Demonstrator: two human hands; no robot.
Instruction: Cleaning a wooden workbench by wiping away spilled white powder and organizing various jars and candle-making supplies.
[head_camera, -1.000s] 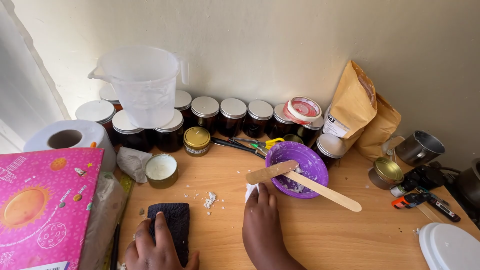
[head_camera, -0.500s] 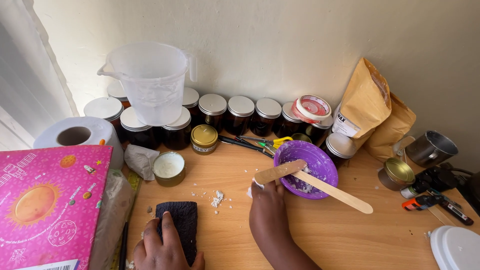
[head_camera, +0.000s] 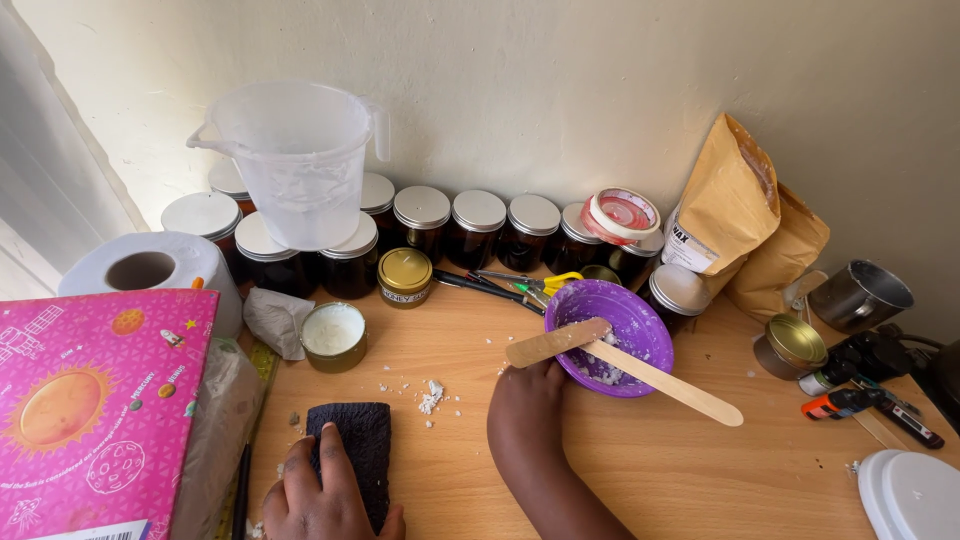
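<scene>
The wooden surface (head_camera: 600, 470) runs up to a pale wall; at its left edge a big pink box (head_camera: 90, 400) with a sun and planets printed on it juts in, its lower part cut off by the frame; behind it stands a roll of white paper (head_camera: 150, 270). A clear plastic jug (head_camera: 295, 160) sits on top of a row of dark jars (head_camera: 480, 225) with silver lids, so the jars beneath it are half hidden; two brown paper bags (head_camera: 740, 215) lean at the right end, with a steel cup (head_camera: 858, 295) beyond them. At the far right a white lid (head_camera: 910, 495) is only partly in view, and a clutter of small dark tools (head_camera: 870, 385) there is hard to make out.

The purple bowl (head_camera: 615, 335) stands near the middle, just in front of the jars, with white crumbs inside; a long wooden stick (head_camera: 660, 378) rests in it and pokes out over the rim to the right. The right hand (head_camera: 535, 410) is closed on a second wooden stick (head_camera: 555, 342) whose tip lies over the bowl's near edge; the left hand (head_camera: 320, 490) lies flat on a dark rough block (head_camera: 355, 450), fingers spread; the wrist is cut off below. Between the two hands lie white crumbs (head_camera: 430, 398); a small open tin of white wax (head_camera: 333, 335) and a gold-lidded tin (head_camera: 405, 277) stand behind.
</scene>
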